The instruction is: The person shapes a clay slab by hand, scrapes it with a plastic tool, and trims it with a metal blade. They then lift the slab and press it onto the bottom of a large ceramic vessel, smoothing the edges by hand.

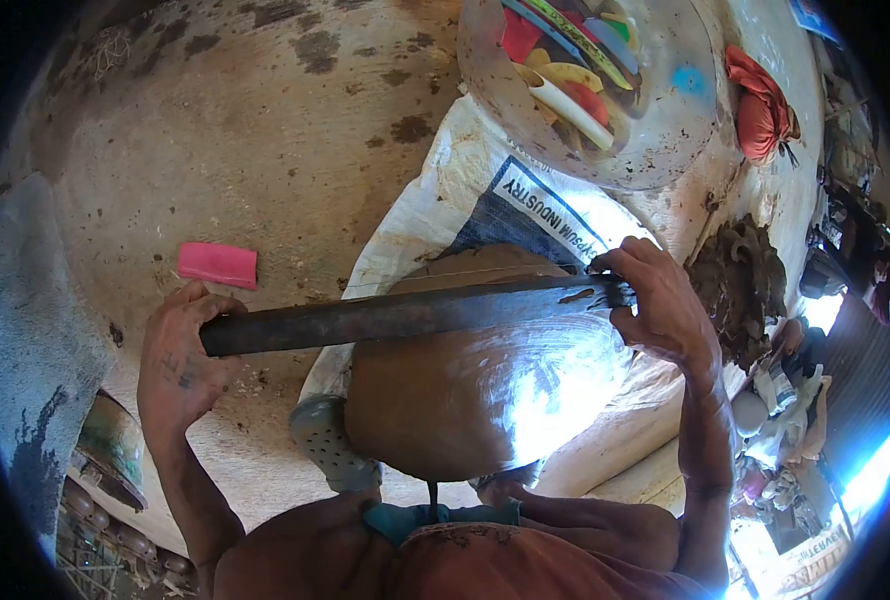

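A large, smooth brown clay lump point(435, 400) lies in front of my legs, its right side shining wet. Across it stretches a wire clay cutter point(395, 320), a long dark bar with a thin wire along its far side. My left hand point(187, 360) grips the bar's left end, thumb curled over the top. At the other end, my right hand point(665, 300) is wrapped round the scuffed tip, at the clay's right edge. Beneath the clay spreads a white printed sack point(405, 225). Close beyond my left hand lies a pink flat piece point(217, 265).
A clear plastic tub point(655, 150) with several colourful tools stands at the far side. Right of it sits a tied red cloth bundle point(762, 115). Dark clay scraps point(740, 290) are heaped beyond my right hand. Grey cloth point(35, 330) covers the left side.
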Tool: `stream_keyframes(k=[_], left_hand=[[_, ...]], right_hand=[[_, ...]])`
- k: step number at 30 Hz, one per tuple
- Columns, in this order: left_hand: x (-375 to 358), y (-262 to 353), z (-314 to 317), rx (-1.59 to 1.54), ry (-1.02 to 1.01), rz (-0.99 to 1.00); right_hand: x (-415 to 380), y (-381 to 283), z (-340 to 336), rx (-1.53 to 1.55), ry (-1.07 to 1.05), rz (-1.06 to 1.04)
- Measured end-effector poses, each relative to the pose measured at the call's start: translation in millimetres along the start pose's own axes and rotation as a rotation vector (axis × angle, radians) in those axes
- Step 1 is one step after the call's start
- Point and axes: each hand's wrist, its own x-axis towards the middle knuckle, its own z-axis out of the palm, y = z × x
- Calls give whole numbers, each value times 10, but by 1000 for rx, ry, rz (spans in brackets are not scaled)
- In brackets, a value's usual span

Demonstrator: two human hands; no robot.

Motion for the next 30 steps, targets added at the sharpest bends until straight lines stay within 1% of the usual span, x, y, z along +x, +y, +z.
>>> stream_keyframes(k=[1, 3, 7, 8, 9, 10, 13, 15, 16, 19, 21, 23, 25, 27, 28, 30], left_hand=[[-18, -1, 7, 0, -2, 0], [-67, -2, 27, 97, 46, 113], [25, -49, 143, 55, 75, 160], [7, -54, 166, 59, 112, 191], [-6, -58, 193, 62, 149, 225], [-16, -72, 223, 62, 148, 225], [-49, -75, 260, 69, 176, 208], [-71, 21, 278, 41, 108, 128], [-85, 42, 299, 42, 104, 124], [-121, 92, 444, 20, 131, 168], [-169, 135, 579, 59, 219, 227], [-181, 183, 563, 56, 207, 217], [-189, 220, 555, 50, 200, 222], [-212, 221, 574, 64, 301, 315], [-199, 218, 578, 58, 300, 325], [-199, 193, 579, 81, 248, 332]], right_hand=[[-2, 16, -6, 0, -17, 7], [10, 60, 2, 11, -11, 9], [8, 84, -17, -14, 6, 8], [8, 83, 13, -11, 4, 5], [-4, 89, 58, -19, 66, -9], [-22, 95, 91, -27, 129, -22], [-70, 117, 121, -28, 104, 7], [-109, 123, 122, -12, 108, 17], [-149, 132, 133, 4, 109, 33], [-291, 268, 213, 47, 122, 62], [-352, 312, 242, 66, 141, 82], [-381, 313, 267, 93, 157, 112], [-362, 334, 235, 30, 138, 101], [-365, 393, 238, 43, 134, 74], [-369, 404, 229, 56, 129, 39], [-393, 351, 204, 37, 107, 46]])
